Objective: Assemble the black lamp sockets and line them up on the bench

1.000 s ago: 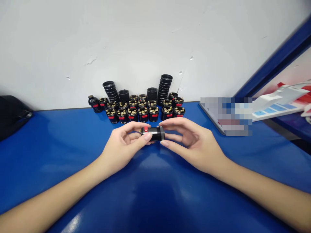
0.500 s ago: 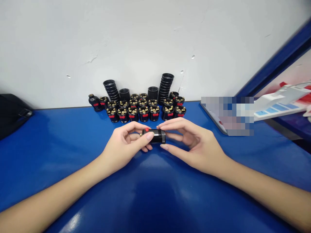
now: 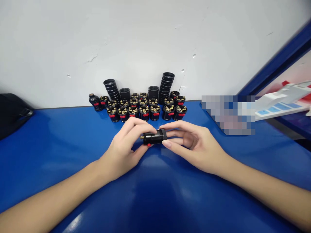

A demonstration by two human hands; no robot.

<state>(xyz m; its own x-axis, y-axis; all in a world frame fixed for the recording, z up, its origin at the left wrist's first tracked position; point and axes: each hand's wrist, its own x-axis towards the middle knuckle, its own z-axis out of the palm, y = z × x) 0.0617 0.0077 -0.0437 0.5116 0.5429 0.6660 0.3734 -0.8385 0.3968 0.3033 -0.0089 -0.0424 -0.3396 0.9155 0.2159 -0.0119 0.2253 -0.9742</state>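
The red tab (image 3: 149, 145) on the black, cylindrical plastic connector (image 3: 152, 138) has rotated from top to lower edge since the earlier frame. The connector is held over the glossy blue tabletop (image 3: 155, 197): the left hand (image 3: 123, 148) pinches its barrel between fingers and thumb; the right hand (image 3: 200, 147) pinches its collared end. Beyond, round black housings (image 3: 168, 116) contain brass-coloured contacts, partly blocking two tall, ribbed black stacks (image 3: 166, 84).
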